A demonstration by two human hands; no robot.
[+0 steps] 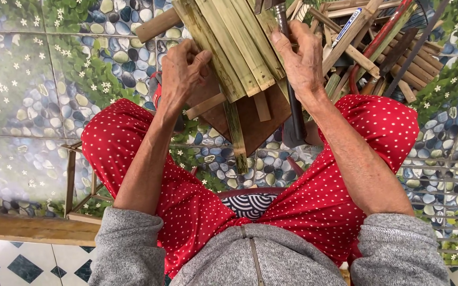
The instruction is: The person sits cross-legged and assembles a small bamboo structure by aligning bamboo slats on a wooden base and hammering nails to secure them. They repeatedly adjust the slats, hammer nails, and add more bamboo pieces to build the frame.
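At the far left a wooden frame (75, 185) leans beside the person's knee, with a long plank (33, 229) lying near along the pebble-patterned floor (22, 95). The left hand (182, 74) is curled shut around the left edge of a bundle of split bamboo strips (234, 42), thumb on top, fingers wrapped under. The bundle lies far of the lap, between the knees in red dotted trousers (133, 143), resting on a brown wooden block (255, 116). The strips look light, stiff and springy, with sharp split edges likely to cut or splinter; the flat faces seem the safer hold. The right hand (300, 61) presses flat on the bundle's right side, fingers extended, apparently pinning a dark metal tool (292, 106) against it. Right of that, a heap of cut sticks (393, 47) crowds the far corner, leaving little open room there; the floor to the left is freer
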